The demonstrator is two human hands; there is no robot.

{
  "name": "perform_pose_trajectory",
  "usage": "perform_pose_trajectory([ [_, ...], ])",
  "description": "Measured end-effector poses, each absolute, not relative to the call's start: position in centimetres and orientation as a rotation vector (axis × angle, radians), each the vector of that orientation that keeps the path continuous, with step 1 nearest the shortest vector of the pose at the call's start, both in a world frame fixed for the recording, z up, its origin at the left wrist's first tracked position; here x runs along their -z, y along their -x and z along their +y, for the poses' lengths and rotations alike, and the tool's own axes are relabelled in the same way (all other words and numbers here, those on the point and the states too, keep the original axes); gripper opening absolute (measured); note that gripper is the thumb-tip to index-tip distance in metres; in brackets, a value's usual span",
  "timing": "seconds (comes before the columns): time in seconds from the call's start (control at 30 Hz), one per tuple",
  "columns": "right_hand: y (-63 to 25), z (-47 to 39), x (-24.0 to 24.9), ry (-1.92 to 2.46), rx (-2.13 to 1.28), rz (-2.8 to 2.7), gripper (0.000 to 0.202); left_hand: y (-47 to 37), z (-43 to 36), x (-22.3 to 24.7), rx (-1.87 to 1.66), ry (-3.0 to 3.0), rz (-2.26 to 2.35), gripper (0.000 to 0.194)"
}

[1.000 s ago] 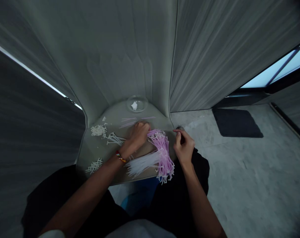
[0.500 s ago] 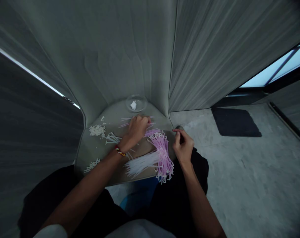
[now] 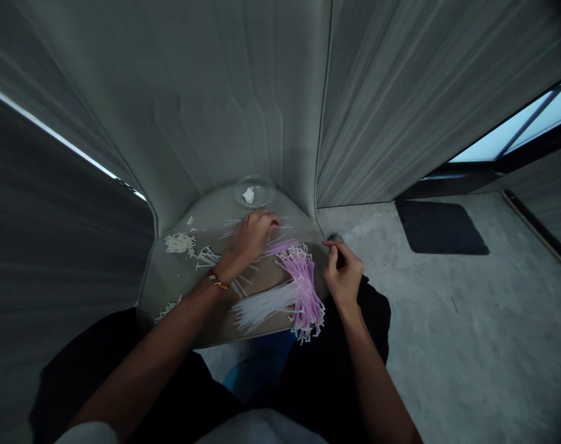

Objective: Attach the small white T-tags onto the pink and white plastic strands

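My left hand [image 3: 253, 235], slightly blurred, is over the chair seat with its fingers curled down. Thin pink sticks [image 3: 280, 247] lie just beside it, and what its fingertips touch is hidden. Off the seat's right edge, my right hand [image 3: 345, 271] is closed in a pinch; anything between thumb and finger is too small to make out. Between the hands lies a bundle of pink sticks with small white end pieces [image 3: 307, 296]. A fan of white sticks [image 3: 264, 306] lies against it on the left.
A clear round dish [image 3: 264, 192] with a white scrap [image 3: 248, 195] stands near the backrest. Small white pieces [image 3: 179, 243] are heaped at the seat's left, beside pale sticks with end pieces [image 3: 208, 256]. Another small heap [image 3: 168, 308] sits at the front left. A dark mat [image 3: 442, 228] lies on the floor.
My left hand has shifted slightly left and up, and its forearm has swung left over part of the front-left heap. My right hand stays about where it was.
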State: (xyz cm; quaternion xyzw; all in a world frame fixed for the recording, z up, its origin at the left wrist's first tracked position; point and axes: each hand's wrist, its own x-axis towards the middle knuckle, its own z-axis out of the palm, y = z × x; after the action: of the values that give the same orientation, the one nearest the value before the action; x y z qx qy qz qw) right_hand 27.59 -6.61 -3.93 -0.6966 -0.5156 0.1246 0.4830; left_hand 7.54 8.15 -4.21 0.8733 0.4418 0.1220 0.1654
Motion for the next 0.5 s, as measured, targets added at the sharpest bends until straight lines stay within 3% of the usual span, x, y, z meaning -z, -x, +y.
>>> perform_pose_trajectory([
  [0.2, -27.6, -6.6, 3.9, 1.695, -0.306, -1.266, 0.029, -6.3, 5.4, 4.8, -0.285, -2.44, 1.215, 0.015],
  [0.5, -27.6, -6.6, 4.1, 1.701, -0.307, -1.253, 0.029, -6.4, 5.5, 5.8, -0.205, -2.418, 1.237, 0.024],
])
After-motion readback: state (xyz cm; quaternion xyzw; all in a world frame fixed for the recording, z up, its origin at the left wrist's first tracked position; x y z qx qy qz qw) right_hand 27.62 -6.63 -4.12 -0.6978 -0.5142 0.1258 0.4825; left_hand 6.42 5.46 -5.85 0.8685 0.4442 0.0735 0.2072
